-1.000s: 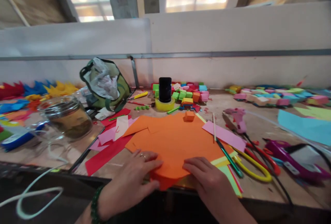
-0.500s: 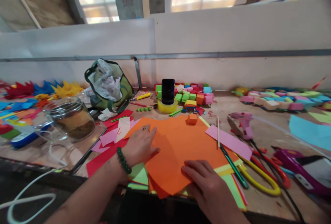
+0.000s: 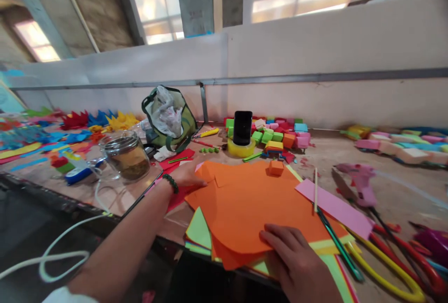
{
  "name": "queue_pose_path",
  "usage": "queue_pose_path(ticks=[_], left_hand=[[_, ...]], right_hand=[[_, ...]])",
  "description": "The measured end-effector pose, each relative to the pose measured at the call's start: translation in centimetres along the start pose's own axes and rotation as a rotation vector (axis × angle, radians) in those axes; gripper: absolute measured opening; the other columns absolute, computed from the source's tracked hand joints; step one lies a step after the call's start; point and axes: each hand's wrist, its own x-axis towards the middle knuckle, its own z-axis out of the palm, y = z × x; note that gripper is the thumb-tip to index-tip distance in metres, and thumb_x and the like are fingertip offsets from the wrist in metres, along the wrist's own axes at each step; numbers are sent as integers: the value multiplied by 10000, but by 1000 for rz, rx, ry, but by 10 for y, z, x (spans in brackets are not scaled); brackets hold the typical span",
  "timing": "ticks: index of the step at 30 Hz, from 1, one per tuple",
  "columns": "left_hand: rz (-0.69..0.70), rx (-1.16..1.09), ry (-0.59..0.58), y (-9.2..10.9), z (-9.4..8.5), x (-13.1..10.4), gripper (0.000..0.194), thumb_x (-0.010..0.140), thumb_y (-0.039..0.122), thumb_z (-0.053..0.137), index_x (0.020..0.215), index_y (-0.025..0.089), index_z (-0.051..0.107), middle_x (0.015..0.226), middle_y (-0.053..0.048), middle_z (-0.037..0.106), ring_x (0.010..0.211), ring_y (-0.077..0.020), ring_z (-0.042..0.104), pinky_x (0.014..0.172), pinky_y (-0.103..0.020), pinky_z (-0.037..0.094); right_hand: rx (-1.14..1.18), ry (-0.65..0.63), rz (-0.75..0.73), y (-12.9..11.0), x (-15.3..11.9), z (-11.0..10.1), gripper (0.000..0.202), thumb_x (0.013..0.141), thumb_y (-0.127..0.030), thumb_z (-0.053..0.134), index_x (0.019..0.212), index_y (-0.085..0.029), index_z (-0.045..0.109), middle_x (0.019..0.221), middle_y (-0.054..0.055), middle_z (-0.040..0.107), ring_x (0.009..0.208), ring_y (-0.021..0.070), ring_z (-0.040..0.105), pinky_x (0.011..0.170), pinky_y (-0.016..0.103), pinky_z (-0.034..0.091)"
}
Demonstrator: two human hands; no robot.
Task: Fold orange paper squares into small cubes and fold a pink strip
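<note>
Some light, even pressure suits the stacked orange paper sheets by the brown wooden table's near edge, so we avoid creasing them. Our right hand lays bent fingers over their near side, thumb hidden; our left hand reaches their left side. We cannot tell whether either grips. The sheets look smooth, overlapping, curved at the near side.
</note>
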Motion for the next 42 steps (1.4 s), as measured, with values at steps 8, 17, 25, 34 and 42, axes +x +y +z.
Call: queue_pose_path(ticks=[8, 17, 25, 34, 42], left_hand=[[20, -209, 1, 13, -26, -15, 360, 663, 365, 652, 905, 99, 661, 860, -53, 702, 780, -217, 636, 705, -292, 498], [183, -719, -137, 72, -29, -82, 280, 764, 339, 638, 929, 112, 648, 899, -51, 663, 840, -182, 594, 732, -259, 463], [296, -458, -206, 107, 18, -96, 225, 808, 280, 600, 639, 135, 571, 646, 31, 509, 642, -94, 446, 590, -202, 340], [182, -364, -33, 102, 32, -101, 490, 771, 408, 644, 1210, 204, 564, 1071, -82, 657, 915, -229, 587, 792, -305, 470], [197, -493, -288, 90, 27, -91, 331, 825, 465, 572, 754, 142, 575, 671, 29, 509, 613, -96, 427, 532, -196, 335]], right_hand=[[19, -6, 28, -2, 1, 1, 300, 823, -99, 478, 1017, -216, 675, 1049, 74, 686, 945, 192, 627, 773, 307, 573], [196, -8, 72, -2, 6, -44, 408, 835, -164, 460, 1219, -254, 564, 1221, 96, 615, 1122, 222, 598, 854, 328, 554], [292, 89, 445, -17, 39, -64, 390, 826, -363, 602, 1181, -210, 557, 940, 59, 711, 866, 200, 676, 779, 320, 548], [558, 26, 576, -17, 49, -50, 346, 795, -337, 603, 1098, -169, 590, 676, 10, 691, 606, 144, 632, 570, 239, 483], [562, -76, 579, -20, 53, -55, 367, 802, -295, 596, 1154, -196, 562, 706, -5, 694, 645, 140, 636, 615, 240, 493]])
